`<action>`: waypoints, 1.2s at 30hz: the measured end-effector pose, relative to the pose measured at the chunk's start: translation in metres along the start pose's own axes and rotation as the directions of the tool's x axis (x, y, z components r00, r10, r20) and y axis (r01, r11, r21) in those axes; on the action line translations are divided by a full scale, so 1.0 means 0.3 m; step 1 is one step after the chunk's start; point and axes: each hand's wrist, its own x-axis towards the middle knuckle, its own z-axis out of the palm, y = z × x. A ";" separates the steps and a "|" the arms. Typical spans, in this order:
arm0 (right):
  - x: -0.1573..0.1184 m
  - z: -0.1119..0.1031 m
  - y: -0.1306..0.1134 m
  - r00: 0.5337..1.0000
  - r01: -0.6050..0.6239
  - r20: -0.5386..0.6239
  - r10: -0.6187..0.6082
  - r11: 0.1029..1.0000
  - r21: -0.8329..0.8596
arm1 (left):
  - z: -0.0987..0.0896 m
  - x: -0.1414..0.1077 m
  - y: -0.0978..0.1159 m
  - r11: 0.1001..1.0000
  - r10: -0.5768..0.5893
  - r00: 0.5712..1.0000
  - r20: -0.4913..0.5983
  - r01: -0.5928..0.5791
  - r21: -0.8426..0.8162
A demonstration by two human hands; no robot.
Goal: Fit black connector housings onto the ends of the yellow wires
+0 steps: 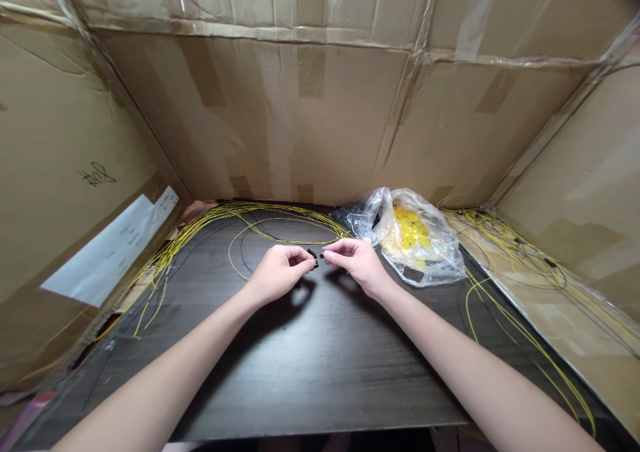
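Observation:
Over the middle of the dark table, my left hand [281, 270] pinches a small black connector [314, 259] between thumb and fingers. Just to the right, my right hand [356, 260] is closed in a pinch on a tiny dark piece [323, 255], too small to name. The two held pieces face each other with a narrow gap between them. A thin yellow wire [230, 252] loops on the table behind my left hand.
A bundle of yellow wires [200, 229] curves along the back left. Behind my right hand lies a clear plastic bag [443, 252] with small yellow parts [411, 229]. More yellow wires [520, 239] lie on cardboard at right. Cardboard walls [280, 125] enclose the dark table [320, 385].

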 end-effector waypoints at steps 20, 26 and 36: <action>-0.014 0.023 -0.003 0.982 0.184 0.081 -0.170 0.961 -0.209 | 0.004 -0.006 -0.004 1.000 -0.029 0.999 0.015 0.029 0.009; -0.028 0.028 -0.004 0.921 0.387 0.130 -0.367 0.825 -0.412 | 0.000 -0.013 0.016 0.995 -0.076 0.997 0.028 0.074 0.072; -0.031 0.032 0.004 0.852 0.516 0.202 -0.482 0.714 -0.474 | 0.005 -0.009 0.013 0.992 -0.079 0.997 0.022 0.076 0.105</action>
